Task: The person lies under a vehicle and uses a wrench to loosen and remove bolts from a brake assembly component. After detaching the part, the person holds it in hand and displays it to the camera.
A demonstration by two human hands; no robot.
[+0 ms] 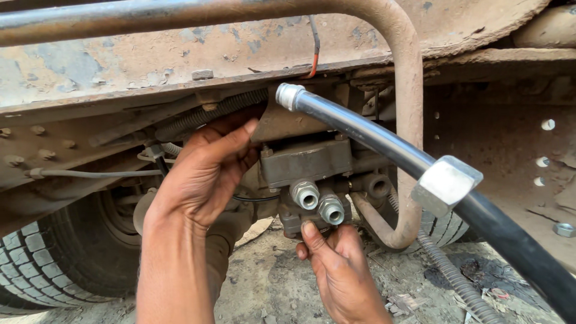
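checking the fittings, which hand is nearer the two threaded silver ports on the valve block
Right. The right hand sits just below the threaded ports, thumb almost touching them. The left hand is off to their left, reaching up behind the valve block.

I am crouched outdoors at a roadside vehicle repair spot. A rusty truck chassis (120,66), a worn tyre (48,258) and littered dirt ground (270,288) surround me.

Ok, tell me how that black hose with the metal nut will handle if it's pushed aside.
The black hose looks thick and holds a smooth arc unsupported, so probably stiff and springy. Its glossy skin may be slippery. The metal nut sits loose around it and could slide.
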